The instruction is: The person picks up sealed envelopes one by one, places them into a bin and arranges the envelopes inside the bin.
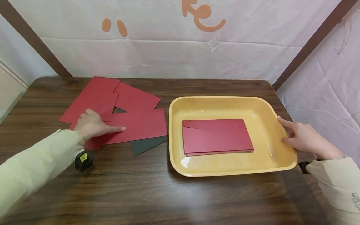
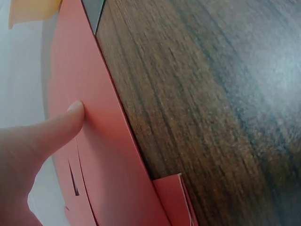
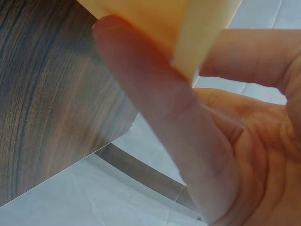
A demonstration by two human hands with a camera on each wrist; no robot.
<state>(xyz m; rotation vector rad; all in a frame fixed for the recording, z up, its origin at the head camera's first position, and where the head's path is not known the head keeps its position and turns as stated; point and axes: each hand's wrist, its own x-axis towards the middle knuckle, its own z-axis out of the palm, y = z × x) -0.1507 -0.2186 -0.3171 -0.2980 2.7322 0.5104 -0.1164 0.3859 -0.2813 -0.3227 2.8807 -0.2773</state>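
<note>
My left hand (image 1: 91, 125) rests on a loose pile of red envelopes on the left of the table. Its thumb (image 2: 66, 122) lies straight on the top red envelope (image 1: 143, 125); the left wrist view does not show the other fingertips. At the right, my right hand (image 1: 305, 139) pinches the side rim of a yellow plastic tray (image 1: 270, 125) between thumb (image 3: 141, 80) and fingers. Inside the tray lies a neat stack of red envelopes (image 1: 216, 136), flap side up.
Beneath the loose envelopes, a dark grey-green sheet or envelope (image 1: 147, 145) sticks out. More red envelopes (image 1: 137, 97) overlap at the back left. All lie on a dark wooden table (image 1: 135, 190), with a pale printed sheet (image 1: 157, 56) behind it.
</note>
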